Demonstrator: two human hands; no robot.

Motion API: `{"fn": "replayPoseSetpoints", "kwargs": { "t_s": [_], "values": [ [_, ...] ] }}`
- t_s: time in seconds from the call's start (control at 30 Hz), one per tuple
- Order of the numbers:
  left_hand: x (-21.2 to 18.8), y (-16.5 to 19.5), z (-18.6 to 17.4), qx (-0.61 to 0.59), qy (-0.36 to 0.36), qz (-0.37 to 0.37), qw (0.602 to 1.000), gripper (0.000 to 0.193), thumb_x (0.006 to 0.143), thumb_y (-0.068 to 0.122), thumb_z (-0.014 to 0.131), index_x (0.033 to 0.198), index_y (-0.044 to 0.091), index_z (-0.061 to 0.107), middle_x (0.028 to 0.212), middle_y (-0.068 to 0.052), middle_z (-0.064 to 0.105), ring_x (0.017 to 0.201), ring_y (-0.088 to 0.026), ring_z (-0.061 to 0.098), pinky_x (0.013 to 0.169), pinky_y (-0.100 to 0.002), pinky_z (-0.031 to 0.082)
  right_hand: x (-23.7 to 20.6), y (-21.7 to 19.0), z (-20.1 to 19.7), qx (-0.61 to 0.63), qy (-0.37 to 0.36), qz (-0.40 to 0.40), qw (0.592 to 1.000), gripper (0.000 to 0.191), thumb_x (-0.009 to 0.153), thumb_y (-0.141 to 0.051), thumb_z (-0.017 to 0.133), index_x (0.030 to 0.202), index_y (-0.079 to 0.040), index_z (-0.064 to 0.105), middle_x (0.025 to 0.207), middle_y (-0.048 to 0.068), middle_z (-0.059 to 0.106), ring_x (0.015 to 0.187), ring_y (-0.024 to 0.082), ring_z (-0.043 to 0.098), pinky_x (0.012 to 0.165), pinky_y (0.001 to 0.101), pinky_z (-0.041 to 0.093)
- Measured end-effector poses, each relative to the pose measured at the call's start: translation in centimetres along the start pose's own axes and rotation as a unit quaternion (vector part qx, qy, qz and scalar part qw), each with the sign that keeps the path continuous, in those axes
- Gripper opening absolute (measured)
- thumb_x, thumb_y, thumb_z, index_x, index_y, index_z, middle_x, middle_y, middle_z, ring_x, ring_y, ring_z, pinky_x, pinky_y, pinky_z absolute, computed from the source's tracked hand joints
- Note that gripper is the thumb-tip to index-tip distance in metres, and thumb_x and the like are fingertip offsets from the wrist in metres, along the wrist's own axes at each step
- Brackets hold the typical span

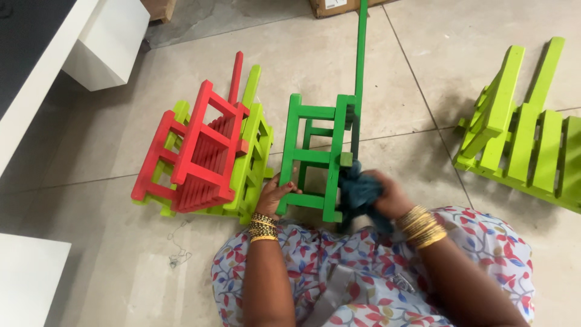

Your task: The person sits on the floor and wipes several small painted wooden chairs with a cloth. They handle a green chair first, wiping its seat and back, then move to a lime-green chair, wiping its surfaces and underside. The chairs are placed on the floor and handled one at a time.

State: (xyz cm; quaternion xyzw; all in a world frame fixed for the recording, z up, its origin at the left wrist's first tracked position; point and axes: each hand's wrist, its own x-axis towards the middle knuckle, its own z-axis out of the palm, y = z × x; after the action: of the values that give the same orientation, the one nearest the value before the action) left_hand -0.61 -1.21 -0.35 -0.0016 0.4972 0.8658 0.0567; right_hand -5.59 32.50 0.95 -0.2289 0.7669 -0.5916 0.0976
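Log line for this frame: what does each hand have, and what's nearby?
left hand: grips green wooden chair leg | right hand: presses dark cloth on chair | nearby: red chair stacked on lime chair

A red chair [193, 151] lies stacked on a lime chair [251, 160] on the tiled floor [109, 139]. Right of them, well apart, lies another lime chair [526, 139]. White furniture [91, 36] stands behind-left; a cardboard box [333, 6] lies beyond.

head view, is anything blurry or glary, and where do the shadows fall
Head view: even, soft daylight, with no hard glare on the floor tiles; the dark green chair and the red chair are sharp; the right hand and its dark cloth look slightly smeared; the left hand is clear; faint shadows lie left of the lime chair.
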Motion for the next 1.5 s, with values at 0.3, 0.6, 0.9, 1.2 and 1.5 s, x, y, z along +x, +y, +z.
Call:
{"fn": "replayPoseSetpoints", "kwargs": {
  "t_s": [0.3, 0.6, 0.9, 1.2, 1.5],
  "values": [
    [-2.3, -0.1, 1.2, -0.044, 0.034, -0.017, 0.998, 0.061, 0.089, 0.014, 0.078, 0.145, 0.003, 0.055, 0.089, -0.003, 0.066, 0.087, -0.019, 0.071, 0.082, -0.035, 0.058, 1.2, 1.1, 6.3, -0.297, 0.108, 0.02, 0.949, 0.055, 0.085, 0.001, 0.063, 0.139, -0.008, 0.056, 0.136, 0.023, 0.061, 0.118, 0.042, 0.063, 0.1, 0.0436, 0.054],
    [-2.2, 0.3, 1.8, -0.055, 0.033, -0.023, 0.998, 0.062, 0.088, 0.016, 0.079, 0.144, 0.003, 0.056, 0.089, -0.005, 0.067, 0.086, -0.019, 0.07, 0.081, -0.036, 0.057, 2.3, 1.2, 4.0, -0.343, -0.035, 0.26, 0.902, 0.071, 0.082, -0.023, 0.077, 0.146, -0.017, 0.048, 0.129, 0.021, 0.066, 0.121, 0.036, 0.064, 0.103, 0.042, 0.053],
    [-1.0, 0.1, 0.8, -0.017, 0.005, -0.037, 0.999, 0.062, 0.089, 0.018, 0.079, 0.144, 0.002, 0.054, 0.09, -0.006, 0.069, 0.086, -0.018, 0.07, 0.08, -0.035, 0.056, 2.8, 0.2, 4.4, -0.189, 0.051, 0.138, 0.971, 0.049, 0.084, -0.006, 0.067, 0.133, -0.009, 0.062, 0.112, 0.021, 0.073, 0.108, 0.034, 0.072, 0.092, 0.0396, 0.057],
    [0.4, -0.8, -1.3, 0.026, 0.015, -0.023, 0.999, 0.059, 0.091, 0.019, 0.079, 0.14, -0.003, 0.055, 0.092, -0.008, 0.07, 0.088, -0.02, 0.072, 0.084, -0.036, 0.058, -2.0, -1.1, 3.1, -0.096, -0.044, -0.17, 0.98, 0.037, 0.075, 0.007, 0.069, 0.105, -0.014, 0.072, 0.103, 0.013, 0.071, 0.105, 0.031, 0.071, 0.09, 0.0389, 0.057],
    [-1.8, -0.5, -0.2, 0.045, 0.002, -0.014, 0.999, 0.064, 0.09, 0.022, 0.08, 0.145, 0.001, 0.055, 0.091, -0.005, 0.069, 0.089, -0.018, 0.071, 0.087, -0.033, 0.056, -1.5, 3.5, 2.0, -0.425, -0.086, 0.219, 0.874, 0.036, 0.087, -0.01, 0.068, 0.12, -0.024, 0.071, 0.126, 0.011, 0.063, 0.116, 0.036, 0.062, 0.098, 0.0481, 0.051]
  ]
}}
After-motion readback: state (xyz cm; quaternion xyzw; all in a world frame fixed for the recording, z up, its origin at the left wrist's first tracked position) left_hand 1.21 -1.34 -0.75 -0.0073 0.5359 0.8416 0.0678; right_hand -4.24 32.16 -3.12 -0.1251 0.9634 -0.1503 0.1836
